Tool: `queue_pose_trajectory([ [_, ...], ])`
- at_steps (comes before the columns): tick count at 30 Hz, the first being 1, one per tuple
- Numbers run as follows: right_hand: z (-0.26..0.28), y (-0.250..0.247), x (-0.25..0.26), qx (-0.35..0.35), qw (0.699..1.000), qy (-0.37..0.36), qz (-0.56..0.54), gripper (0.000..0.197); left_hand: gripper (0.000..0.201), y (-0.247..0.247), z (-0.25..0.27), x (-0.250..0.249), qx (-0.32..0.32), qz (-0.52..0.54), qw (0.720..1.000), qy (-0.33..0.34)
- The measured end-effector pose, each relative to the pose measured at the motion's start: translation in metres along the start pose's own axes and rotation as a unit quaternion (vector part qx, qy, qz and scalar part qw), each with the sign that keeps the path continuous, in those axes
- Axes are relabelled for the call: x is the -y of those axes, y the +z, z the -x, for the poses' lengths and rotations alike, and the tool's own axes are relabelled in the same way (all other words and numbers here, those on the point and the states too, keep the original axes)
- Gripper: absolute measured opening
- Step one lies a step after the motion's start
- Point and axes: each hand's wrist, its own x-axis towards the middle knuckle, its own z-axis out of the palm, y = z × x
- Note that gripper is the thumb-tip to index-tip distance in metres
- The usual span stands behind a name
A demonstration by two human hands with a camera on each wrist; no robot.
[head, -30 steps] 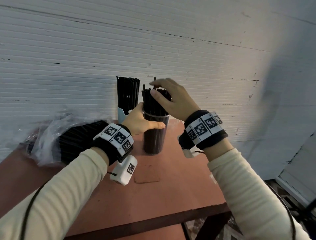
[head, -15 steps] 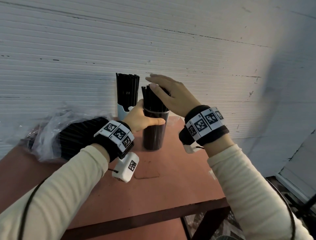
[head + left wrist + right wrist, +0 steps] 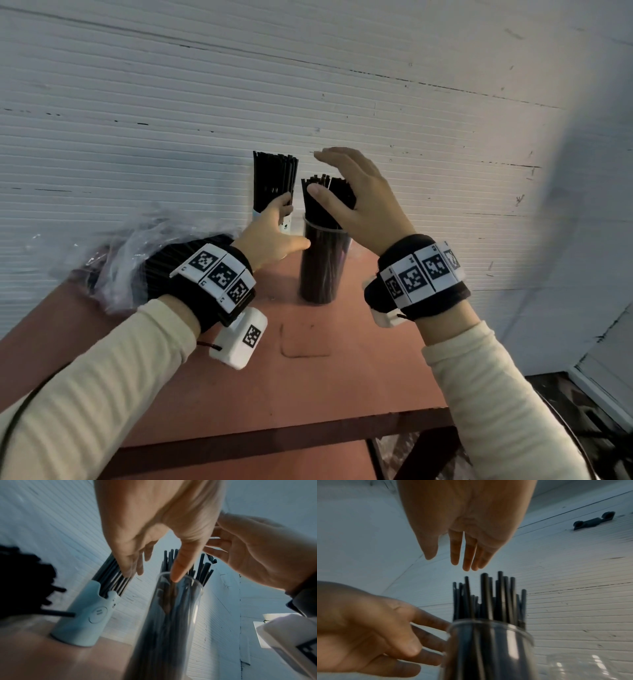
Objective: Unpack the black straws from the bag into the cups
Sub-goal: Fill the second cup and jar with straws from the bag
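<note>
Now tidying straws (image 3: pixel 327 202) standing uneven in the clear cup (image 3: pixel 325 267) on the table (image 3: pixel 308 377). Right hand (image 3: pixel 359 202) flat above the tips, fingers straight, holding nothing. Left hand (image 3: pixel 274 233) loosely spread at the cup's side. More straws lying in the bag (image 3: pixel 120 263). Next, probably: tap tips level, then reach for the bag.

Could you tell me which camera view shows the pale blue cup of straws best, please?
The left wrist view: the pale blue cup shows whole, from base to notched rim, with black straws standing in it. The head view shows only a sliver of it behind the left hand. In the right wrist view it does not appear.
</note>
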Motion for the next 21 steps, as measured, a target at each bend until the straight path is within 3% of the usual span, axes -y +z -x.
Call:
queue_pose_trajectory([
  [3, 0.005, 0.013, 0.017, -0.062, 0.997, -0.025, -0.029, 0.020, 0.055, -0.025, 0.018, 0.001, -0.049, -0.053, 0.996, 0.044],
  [5, 0.007, 0.026, 0.028, -0.053, 0.996, -0.026, -0.063, 0.007, 0.043, -0.044, 0.030, 0.000, -0.079, -0.078, 0.993, 0.047],
  [10, 0.003, 0.071, 0.057, 0.110, 0.988, 0.025, -0.109, 0.010, 0.032, -0.096, 0.060, 0.001, -0.180, -0.128, 0.973, 0.060],
  [14, -0.003, 0.110, 0.076, 0.281, 0.954, 0.052, -0.088, 0.030, 0.029, -0.133, 0.077, 0.018, -0.226, -0.259, 0.938, 0.042],
  [16, -0.007, 0.128, 0.084, 0.347, 0.935, 0.034, -0.059, 0.037, 0.030, -0.146, 0.080, 0.029, -0.211, -0.296, 0.931, 0.015],
  [21, -0.020, 0.170, 0.097, 0.423, 0.906, 0.009, 0.004, 0.041, 0.039, -0.160, 0.089, 0.046, -0.111, -0.261, 0.959, -0.028],
])
